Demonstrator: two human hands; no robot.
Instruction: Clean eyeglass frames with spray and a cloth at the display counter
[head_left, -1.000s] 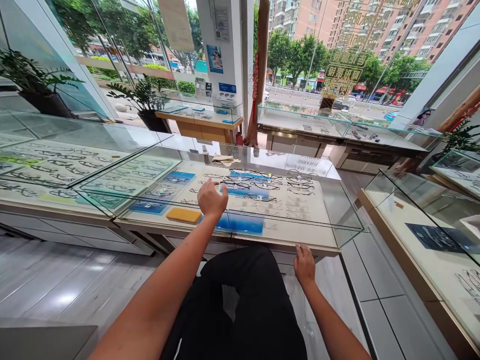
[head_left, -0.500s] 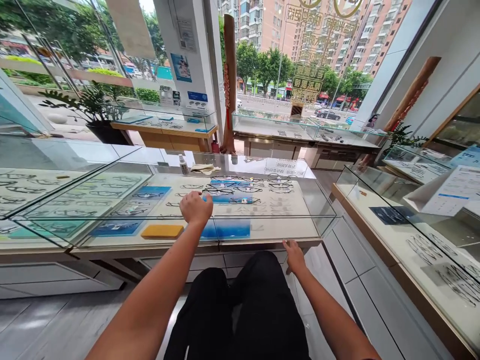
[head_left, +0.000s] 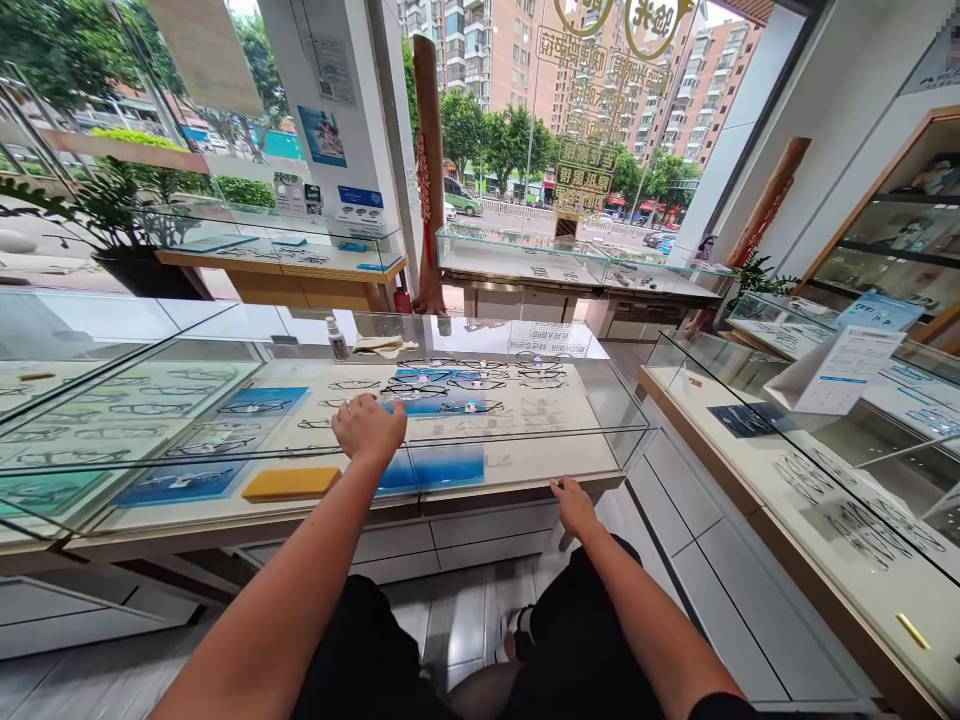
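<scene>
So the left hand (head_left: 369,428) is stretched out over the tray of eyeglass frames (head_left: 450,385) in the glass display case (head_left: 626,405). It's knuckles-up with the fingers curled down and away from the camera, so I honestly can't tell if they're pinching anything or just hovering. I also can't tell if the hand is in under the glass top or resting on it, because the glass edge crosses right at the wrist.

The frames sit in rows on the pale tray, with the closest ones just beside and just past the knuckles. The right hand (head_left: 574,505) is laid open on the front edge of the desk (head_left: 487,492) near the case's right corner, holding nothing.

Other stuff:
- a blue mat (head_left: 431,467) just right of the left wrist
- a yellow pad (head_left: 291,483) near the front, to the left
- a small spray bottle (head_left: 337,338) and a folded cloth (head_left: 384,346) at the far side of the glass

My read is that this is the reach-in part, with the hand at the frames but no clear grip. Lifting one would take a light pinch on the bridge or a temple without knocking the neighbours, since they're packed close.
</scene>
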